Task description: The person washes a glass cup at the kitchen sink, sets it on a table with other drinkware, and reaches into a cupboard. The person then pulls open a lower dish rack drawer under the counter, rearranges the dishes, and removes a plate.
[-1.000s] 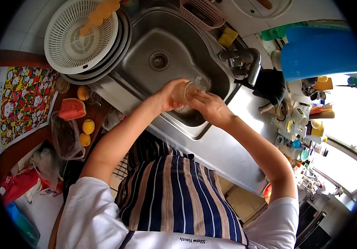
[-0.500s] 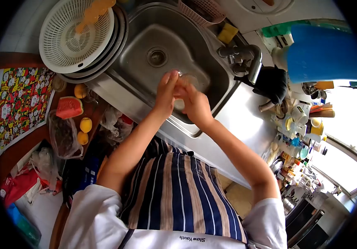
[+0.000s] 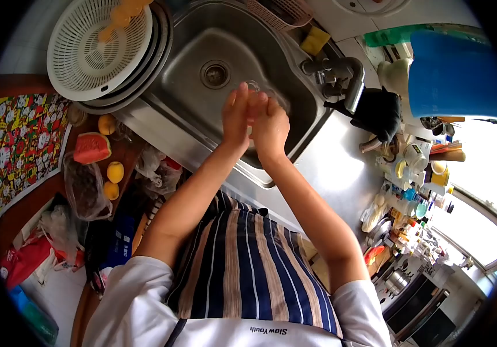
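Over the sink [image 3: 187, 95], my left hand [image 3: 237, 118] and my right hand [image 3: 270, 128] are close together, fingers curled toward each other. Between them is a clear, see-through round thing [image 3: 253, 85] that looks like a glass; its rim shows just past the fingertips. Most of it is hidden by my fingers, and its exact kind cannot be made out. Both hands appear closed around it, well above the sink bottom and to the near right of the drain [image 3: 215, 74].
A white colander [image 3: 99, 85] sits on stacked basins at the sink's left. The faucet [image 3: 349, 72] points away from my hands. A watermelon piece [image 3: 92, 148] and yellow fruit [image 3: 115, 172] lie at left. A yellow sponge [image 3: 315, 40] and pink basket [image 3: 283, 13] stand behind.
My hands have risen slightly away from me, still together around the clear thing. My right hand has turned more upright. The view has shifted a little.
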{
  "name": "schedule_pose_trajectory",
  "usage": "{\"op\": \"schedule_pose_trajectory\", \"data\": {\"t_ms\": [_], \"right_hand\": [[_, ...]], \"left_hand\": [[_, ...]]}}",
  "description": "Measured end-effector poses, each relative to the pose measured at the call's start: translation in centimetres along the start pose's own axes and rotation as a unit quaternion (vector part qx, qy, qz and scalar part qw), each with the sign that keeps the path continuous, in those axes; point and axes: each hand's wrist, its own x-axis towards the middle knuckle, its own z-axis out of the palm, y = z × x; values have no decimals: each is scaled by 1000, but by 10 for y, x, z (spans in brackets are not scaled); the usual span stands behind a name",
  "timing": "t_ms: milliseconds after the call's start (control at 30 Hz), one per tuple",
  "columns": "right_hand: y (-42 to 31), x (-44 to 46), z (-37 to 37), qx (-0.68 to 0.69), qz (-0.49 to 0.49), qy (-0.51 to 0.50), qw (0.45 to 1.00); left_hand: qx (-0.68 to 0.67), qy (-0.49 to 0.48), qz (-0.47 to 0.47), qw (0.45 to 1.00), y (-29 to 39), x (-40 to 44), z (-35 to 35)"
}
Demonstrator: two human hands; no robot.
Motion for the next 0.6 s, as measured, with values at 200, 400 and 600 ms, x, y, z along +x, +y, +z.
{"op": "schedule_pose_trajectory", "data": {"t_ms": [200,400,600], "right_hand": [[53,31,-60,-199,-561,-172,785],[56,5,-36,-191,-273,-117,936],[0,24,-2,39,154,-20,987]], "left_hand": [[82,-95,-239,963,28,12,-17],[56,3,-247,967,18,9,7],[-8,83,-18,996,-11,-8,10]]}}
